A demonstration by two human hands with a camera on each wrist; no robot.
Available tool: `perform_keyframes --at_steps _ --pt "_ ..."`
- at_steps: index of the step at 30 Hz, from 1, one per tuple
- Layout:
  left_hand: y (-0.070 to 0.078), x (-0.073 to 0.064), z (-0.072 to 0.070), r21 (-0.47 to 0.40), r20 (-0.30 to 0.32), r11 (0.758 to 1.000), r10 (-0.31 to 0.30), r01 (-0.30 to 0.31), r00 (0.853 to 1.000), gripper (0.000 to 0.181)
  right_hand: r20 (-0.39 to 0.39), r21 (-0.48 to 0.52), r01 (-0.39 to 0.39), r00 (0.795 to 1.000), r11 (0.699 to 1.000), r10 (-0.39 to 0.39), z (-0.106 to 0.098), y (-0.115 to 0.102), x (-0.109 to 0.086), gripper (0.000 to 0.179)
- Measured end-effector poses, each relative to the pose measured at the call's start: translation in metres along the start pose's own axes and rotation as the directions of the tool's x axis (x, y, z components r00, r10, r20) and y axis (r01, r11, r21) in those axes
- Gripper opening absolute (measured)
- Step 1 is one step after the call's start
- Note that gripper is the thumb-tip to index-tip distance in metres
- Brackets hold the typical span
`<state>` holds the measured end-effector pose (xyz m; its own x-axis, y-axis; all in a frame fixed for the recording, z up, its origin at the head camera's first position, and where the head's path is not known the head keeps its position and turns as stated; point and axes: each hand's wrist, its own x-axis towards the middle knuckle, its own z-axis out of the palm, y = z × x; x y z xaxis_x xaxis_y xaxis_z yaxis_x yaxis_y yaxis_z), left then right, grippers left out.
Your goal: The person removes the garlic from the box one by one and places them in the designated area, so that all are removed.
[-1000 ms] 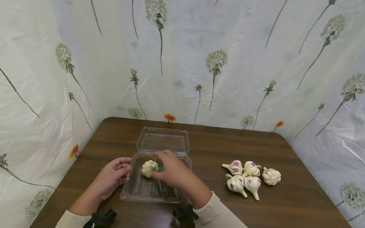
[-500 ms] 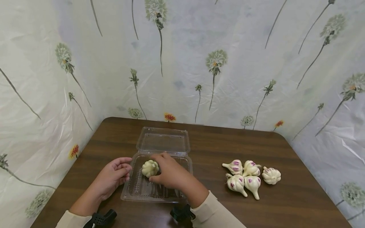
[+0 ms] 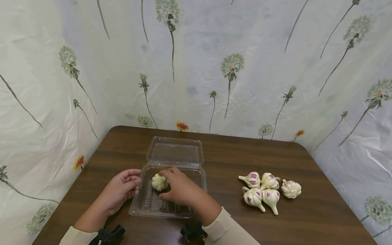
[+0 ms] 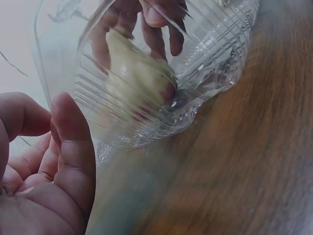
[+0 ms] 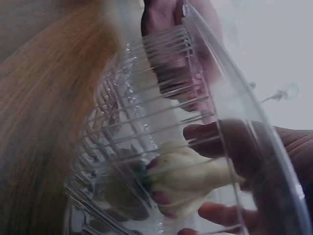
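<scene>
A pale garlic bulb (image 3: 160,182) with purple patches sits in the left part of the clear plastic clamshell container (image 3: 144,207), its lid raised open at the back. My right hand (image 3: 183,187) reaches in from the right, fingers and thumb spread loosely about the bulb's stem. In the right wrist view, the garlic bulb (image 5: 178,181) shows through the ribbed wall, stem toward that hand. My left hand (image 3: 120,189) stays at the container's left rim, its thumb and index finger pinching the edge. The left wrist view shows those fingertips (image 4: 68,110) meeting beside the wall.
Several garlic bulbs (image 3: 260,192) with purple marks lie grouped on the brown wooden table (image 3: 223,156), right of the container. One more bulb (image 3: 291,189) lies at the group's right. A dandelion-print sheet (image 3: 196,102) hangs behind the table and along its sides.
The right thumb has drawn away from the garlic bulb, and the right hand has shifted slightly down and left. The bulb has turned a little in place. The left hand stays still.
</scene>
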<state>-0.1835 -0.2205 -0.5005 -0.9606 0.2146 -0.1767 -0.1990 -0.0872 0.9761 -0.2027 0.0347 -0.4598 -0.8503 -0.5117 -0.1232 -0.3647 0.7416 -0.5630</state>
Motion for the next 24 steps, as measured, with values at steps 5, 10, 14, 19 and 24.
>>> perform_keyframes --at_steps 5,10,14,19,24 --pt "0.0006 -0.0002 -0.0003 0.001 0.005 1.0 0.004 -0.004 1.0 0.047 0.005 0.006 -0.008 1.0 1.0 0.008 0.0018 -0.0001 -0.0007 0.073" --pt "0.0007 -0.0005 -0.0005 0.002 0.005 1.0 0.006 -0.006 1.0 0.048 0.0 0.007 -0.014 1.0 1.0 0.014 0.002 -0.0012 -0.0008 0.069" --pt "0.0 -0.0006 -0.0009 0.002 0.003 1.0 0.007 -0.007 1.0 0.047 -0.001 0.001 -0.003 1.0 1.0 0.003 0.0039 -0.0009 0.0 0.063" --pt "-0.0008 -0.0001 -0.0013 0.002 0.009 1.0 0.007 -0.007 1.0 0.047 0.001 0.003 0.016 1.0 1.0 -0.016 0.0058 0.0012 -0.0007 0.058" --pt "-0.0008 -0.0001 -0.0012 0.002 0.008 1.0 0.008 -0.008 1.0 0.047 -0.011 -0.012 0.044 0.999 0.999 -0.044 0.0052 0.0024 -0.0016 0.05"
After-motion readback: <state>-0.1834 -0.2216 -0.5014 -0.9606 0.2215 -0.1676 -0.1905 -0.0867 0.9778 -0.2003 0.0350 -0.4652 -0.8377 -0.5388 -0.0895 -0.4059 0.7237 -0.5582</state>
